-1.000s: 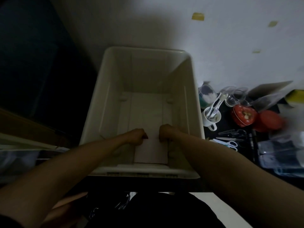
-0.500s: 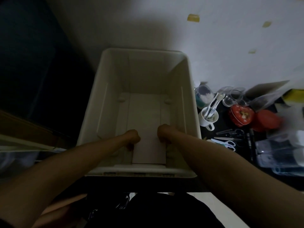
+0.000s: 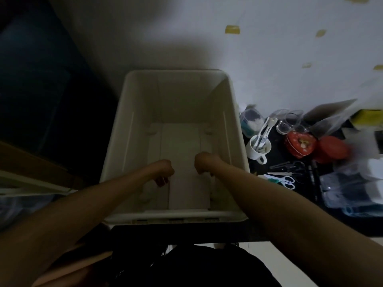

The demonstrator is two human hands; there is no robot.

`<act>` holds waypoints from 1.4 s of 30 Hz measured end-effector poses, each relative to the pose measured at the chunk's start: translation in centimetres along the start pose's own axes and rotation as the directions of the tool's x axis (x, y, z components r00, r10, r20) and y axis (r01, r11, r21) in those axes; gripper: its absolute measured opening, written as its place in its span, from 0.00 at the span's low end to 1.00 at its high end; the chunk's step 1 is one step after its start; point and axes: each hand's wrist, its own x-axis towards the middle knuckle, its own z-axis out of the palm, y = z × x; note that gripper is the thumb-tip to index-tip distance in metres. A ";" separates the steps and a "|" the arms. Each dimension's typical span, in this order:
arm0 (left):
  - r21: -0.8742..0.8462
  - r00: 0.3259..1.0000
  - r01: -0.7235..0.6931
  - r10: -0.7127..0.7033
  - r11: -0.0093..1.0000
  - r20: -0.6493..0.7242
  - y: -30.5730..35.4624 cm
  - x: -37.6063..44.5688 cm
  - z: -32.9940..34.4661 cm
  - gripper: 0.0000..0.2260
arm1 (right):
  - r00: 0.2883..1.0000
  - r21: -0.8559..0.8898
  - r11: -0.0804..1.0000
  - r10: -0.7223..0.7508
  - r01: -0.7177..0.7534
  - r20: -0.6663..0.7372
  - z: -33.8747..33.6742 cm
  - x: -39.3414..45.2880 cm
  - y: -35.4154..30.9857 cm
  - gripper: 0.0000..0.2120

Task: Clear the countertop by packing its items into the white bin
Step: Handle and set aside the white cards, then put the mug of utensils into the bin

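Observation:
The white bin (image 3: 234, 141) stands in front of me on the dark countertop (image 3: 269, 224), with a flat white sheet (image 3: 186, 162) lying on its floor. Both my forearms reach down into it. My left hand (image 3: 164, 169) hangs just left of the sheet, wrist bent, its fingers loosely curled and holding nothing. At the sheet's right edge my right hand (image 3: 204, 162) is bent downward, with its fingers hidden behind the wrist. Right of the bin lie a white mug (image 3: 256, 151) with utensils, scissors (image 3: 286, 181), a red heart-shaped tin (image 3: 300, 145) and clear containers (image 3: 290, 123).
A white wall rises behind the bin. Clear plastic bags and boxes (image 3: 352, 187) crowd the far right of the counter. Pens (image 3: 313, 175) and small tools lie by the scissors. Dark space and a wooden edge (image 3: 31, 162) lie to the left.
My left hand has drawn a little left, off the sheet's edge. My right hand has hardly shifted. The sheet lies where it was.

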 end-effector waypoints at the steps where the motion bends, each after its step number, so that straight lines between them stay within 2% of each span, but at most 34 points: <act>1: 0.012 0.998 -0.054 0.054 0.998 -0.027 0.4 -0.2 -0.5 0.15 | 1.000 0.020 1.000 -0.007 0.008 -0.030 -0.8 0.0 0.1 0.07; 4: -0.012 0.941 -0.280 0.272 0.960 -0.199 1.9 -1.9 -2.2 0.11 | 0.958 0.389 0.913 -0.004 0.120 -0.287 -3.1 -2.4 1.9 0.10; 5: -0.031 0.890 -0.385 0.362 0.922 -0.278 2.4 -2.7 -2.5 0.11 | 0.927 0.499 0.842 0.000 0.203 -0.376 -3.5 -4.1 2.9 0.11; 7: -0.024 0.745 -0.580 0.517 0.815 -0.422 3.6 -4.6 -2.5 0.08 | 0.850 0.669 0.639 0.045 0.379 -0.525 -3.5 -8.4 5.6 0.10; 9: 0.008 0.605 -0.698 0.595 0.716 -0.529 5.4 -7.0 -2.0 0.06 | 0.781 0.719 0.488 0.114 0.494 -0.614 -3.2 -12.4 8.8 0.09; 12: 0.103 0.429 -0.799 0.681 0.593 -0.593 9.4 -10.5 -0.7 0.04 | 0.728 0.746 0.461 0.264 0.481 -0.633 -1.1 -14.2 14.8 0.08; 13: 0.131 0.392 -0.819 0.711 0.558 -0.584 10.9 -11.4 -0.1 0.04 | 0.720 0.758 0.483 0.315 0.439 -0.618 0.0 -13.9 16.7 0.09; 15: 0.164 0.372 -0.836 0.760 0.524 -0.533 13.9 -12.3 1.3 0.05 | 0.722 0.773 0.527 0.372 0.353 -0.584 2.1 -12.4 20.1 0.09; 17: 0.205 0.388 -0.823 0.787 0.530 -0.479 16.8 -12.1 2.8 0.06 | 0.726 0.785 0.538 0.401 0.307 -0.559 4.2 -10.3 23.0 0.09; 19: 0.237 0.432 -0.795 0.795 0.559 -0.426 20.1 -11.0 4.8 0.07 | 0.736 0.800 0.545 0.430 0.250 -0.523 6.3 -8.1 25.8 0.11; 22: 0.363 0.566 -0.653 0.746 0.665 -0.349 23.2 -7.4 6.7 0.09 | 0.812 0.825 0.549 0.418 0.132 -0.408 9.2 -4.0 27.7 0.14; 25: 0.444 0.730 -0.455 0.609 0.772 -0.310 26.0 -2.8 7.9 0.10 | 0.893 0.890 0.449 0.364 0.080 -0.264 11.0 -1.2 28.7 0.13; 30: 0.517 0.889 -0.236 0.398 0.823 -0.227 28.2 1.9 9.9 0.12 | 0.959 0.980 0.197 0.266 0.040 -0.092 11.6 1.2 28.8 0.08; 32: 0.499 0.923 -0.214 0.340 0.840 -0.178 28.7 2.6 10.7 0.14 | 0.969 0.994 0.109 0.242 0.014 -0.040 11.4 1.8 28.9 0.06; 35: 0.442 0.940 -0.242 0.323 0.864 -0.115 28.5 3.7 11.5 0.16 | 0.980 0.996 0.092 0.199 -0.007 -0.012 11.5 2.6 29.2 0.11; 37: 0.435 0.942 -0.242 0.317 0.867 -0.110 28.1 4.2 11.9 0.18 | 0.989 1.000 0.011 0.147 -0.013 0.011 11.6 3.0 29.2 0.15; 39: 0.420 0.944 -0.229 0.306 0.878 -0.125 27.8 4.5 12.1 0.19 | 0.996 0.995 -0.100 0.078 -0.031 0.039 11.8 3.5 29.1 0.15; 42: 0.428 0.943 -0.224 0.306 0.876 -0.131 27.9 4.7 12.2 0.20 | 1.000 0.988 -0.154 -0.008 -0.031 0.030 11.9 3.6 28.7 0.12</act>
